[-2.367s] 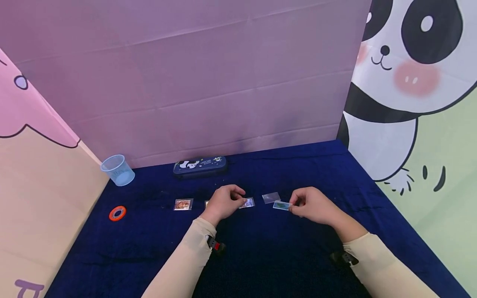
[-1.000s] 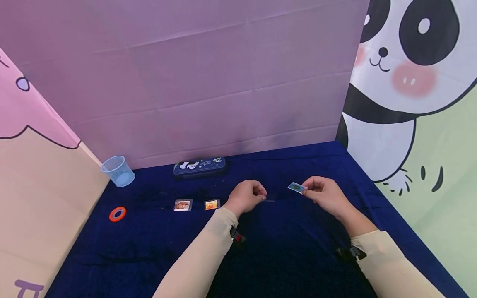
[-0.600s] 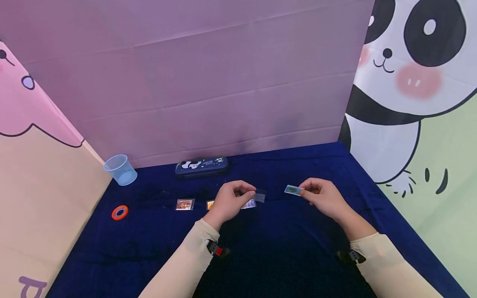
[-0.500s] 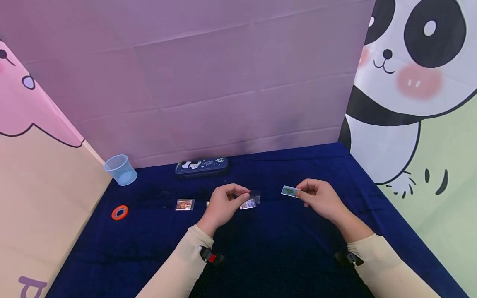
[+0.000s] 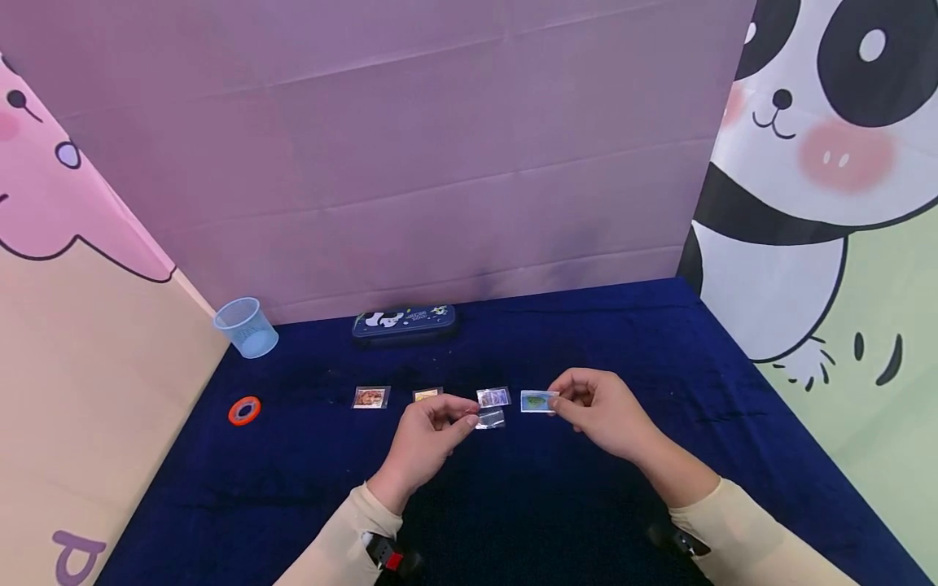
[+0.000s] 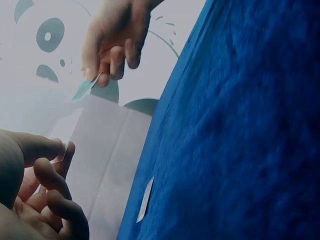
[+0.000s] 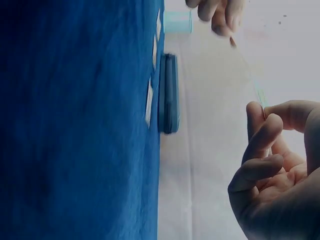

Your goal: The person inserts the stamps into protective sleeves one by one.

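Observation:
My left hand [image 5: 425,443] pinches a small clear plastic sleeve [image 5: 491,419] by its left edge, between thumb and index finger. To its right, my right hand [image 5: 604,411] pinches the end of a small stamp-like card [image 5: 537,401] with a green figure on light blue. Card and sleeve are held apart, the card's free end toward the sleeve. In the left wrist view both hands are raised above the cloth, the card [image 6: 85,91] tilted in the right fingers. Just behind the sleeve lies a sleeved purplish picture card [image 5: 493,397]. An orange-yellow card [image 5: 427,394] is partly hidden by my left hand.
A sleeved reddish-brown picture card [image 5: 370,397] lies farther left on the dark blue cloth [image 5: 293,488]. An orange tape roll [image 5: 237,410] and a light blue cup [image 5: 247,328] stand at the left. At the back lies a navy panda pencil case [image 5: 405,324].
The clear sleeve, lying on the cloth at first, has been picked up by my left hand and brought left and nearer. My right hand has moved left with the card, toward the sleeve.

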Motion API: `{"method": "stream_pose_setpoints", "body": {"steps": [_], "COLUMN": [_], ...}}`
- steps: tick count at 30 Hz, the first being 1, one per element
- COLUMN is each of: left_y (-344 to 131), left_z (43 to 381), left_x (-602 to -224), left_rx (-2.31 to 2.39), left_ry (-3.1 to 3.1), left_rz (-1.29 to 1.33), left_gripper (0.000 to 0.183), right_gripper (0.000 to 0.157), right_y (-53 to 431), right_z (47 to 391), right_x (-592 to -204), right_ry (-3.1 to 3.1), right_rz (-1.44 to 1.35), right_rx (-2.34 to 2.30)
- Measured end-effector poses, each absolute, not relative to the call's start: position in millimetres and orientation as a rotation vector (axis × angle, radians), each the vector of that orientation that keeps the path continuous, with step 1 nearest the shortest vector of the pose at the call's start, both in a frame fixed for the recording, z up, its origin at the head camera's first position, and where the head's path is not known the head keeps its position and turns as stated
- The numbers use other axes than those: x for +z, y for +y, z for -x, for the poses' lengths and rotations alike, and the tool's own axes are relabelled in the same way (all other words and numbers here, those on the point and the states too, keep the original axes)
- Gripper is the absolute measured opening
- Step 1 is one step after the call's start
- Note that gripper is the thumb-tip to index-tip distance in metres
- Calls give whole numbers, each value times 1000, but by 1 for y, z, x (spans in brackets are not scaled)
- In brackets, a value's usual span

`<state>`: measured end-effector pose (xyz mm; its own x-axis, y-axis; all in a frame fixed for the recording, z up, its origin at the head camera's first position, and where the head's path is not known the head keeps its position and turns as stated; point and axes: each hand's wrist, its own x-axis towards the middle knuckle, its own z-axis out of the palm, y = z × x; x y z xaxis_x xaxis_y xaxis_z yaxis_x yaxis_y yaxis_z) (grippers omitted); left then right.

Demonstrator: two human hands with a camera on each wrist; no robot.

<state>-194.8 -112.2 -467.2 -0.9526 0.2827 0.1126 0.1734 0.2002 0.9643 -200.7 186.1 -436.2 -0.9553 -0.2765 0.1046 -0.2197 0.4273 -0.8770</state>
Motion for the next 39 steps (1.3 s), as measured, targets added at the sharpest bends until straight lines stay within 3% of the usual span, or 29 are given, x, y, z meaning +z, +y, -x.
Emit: {"method": "stream_pose_setpoints", "body": {"steps": [7,19,39], "left_y": [-112,-109,-103], "left_z": [185,184,180], "left_x": [-470,-502,-508], "left_rx": [1844,1951,2021], "left_ry": [2418,2369,2355], "left_rz": [-421,-395,-366], "left_gripper": [13,20,17], "right_gripper": [7,6,6], "right_y": [177,171,170], "right_z": [186,193,188], "right_x": [-433,-465,-468], "right_ry": [2599,2525,2570], "right_rz": [420,476,500], "right_rx": [-1631,-1626,-1600]}}
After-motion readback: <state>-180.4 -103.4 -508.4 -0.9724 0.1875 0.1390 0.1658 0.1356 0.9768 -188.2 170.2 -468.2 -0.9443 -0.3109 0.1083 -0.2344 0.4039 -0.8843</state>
